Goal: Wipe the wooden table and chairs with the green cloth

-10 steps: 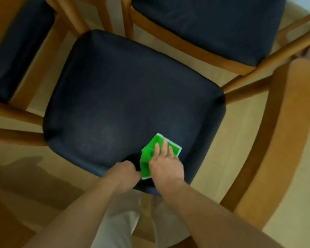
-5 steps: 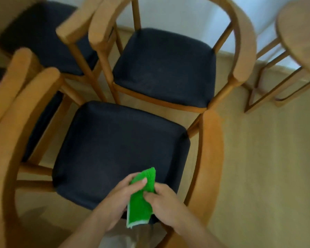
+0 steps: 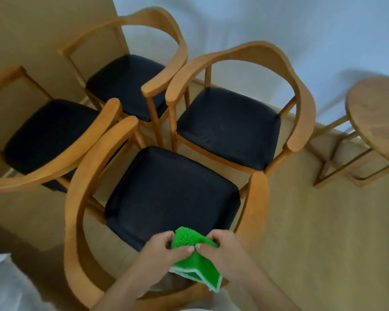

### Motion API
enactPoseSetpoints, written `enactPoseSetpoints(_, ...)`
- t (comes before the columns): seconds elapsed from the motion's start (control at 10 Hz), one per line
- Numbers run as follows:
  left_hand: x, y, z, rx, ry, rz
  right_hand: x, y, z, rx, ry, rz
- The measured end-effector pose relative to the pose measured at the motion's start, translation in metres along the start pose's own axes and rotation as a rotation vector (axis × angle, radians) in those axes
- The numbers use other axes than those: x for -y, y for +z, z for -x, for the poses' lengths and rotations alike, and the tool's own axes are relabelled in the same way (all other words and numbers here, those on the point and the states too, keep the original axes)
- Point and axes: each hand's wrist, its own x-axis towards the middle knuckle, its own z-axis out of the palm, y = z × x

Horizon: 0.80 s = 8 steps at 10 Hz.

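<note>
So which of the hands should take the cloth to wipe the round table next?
Probably the right hand. Both hands grip the green cloth over the nearest chair, but the round wooden table stands on the right, so the left hand would have to cross over.

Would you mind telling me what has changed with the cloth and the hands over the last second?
The green cloth was lifted off the nearest chair's seat, where the right hand had pressed it flat. Now the left hand has joined, both pinching it above the front edge. The chairs have not moved.
</note>
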Motion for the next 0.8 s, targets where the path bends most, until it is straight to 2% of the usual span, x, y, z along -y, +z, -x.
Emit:
enactPoseSetpoints(0.1, -0.001, -0.003, 0.016, -0.075, 0.045, 0.077, 0.008, -0.003, 0.012, 0.022, -0.019, -0.033)
enactPoseSetpoints(0.3, -0.001, -0.01, 0.042, -0.049, 0.02, 0.132, 0.024, -0.01, 0.037, 0.049, -0.063, -0.169)
enactPoseSetpoints(0.5, -0.005, -0.017, 0.067, -0.011, 0.07, 0.136, 0.033, 0.001, 0.075, -0.075, -0.059, -0.31)
enactPoseSetpoints(0.6, -0.013, -0.023, 0.084, -0.01, 0.149, 0.11, 0.038, 0.008, 0.094, -0.115, -0.046, -0.371)
enactPoseSetpoints(0.8, -0.035, -0.045, 0.116, -0.077, 0.284, 0.152, 0.068, 0.009, 0.106, -0.142, -0.116, -0.279)
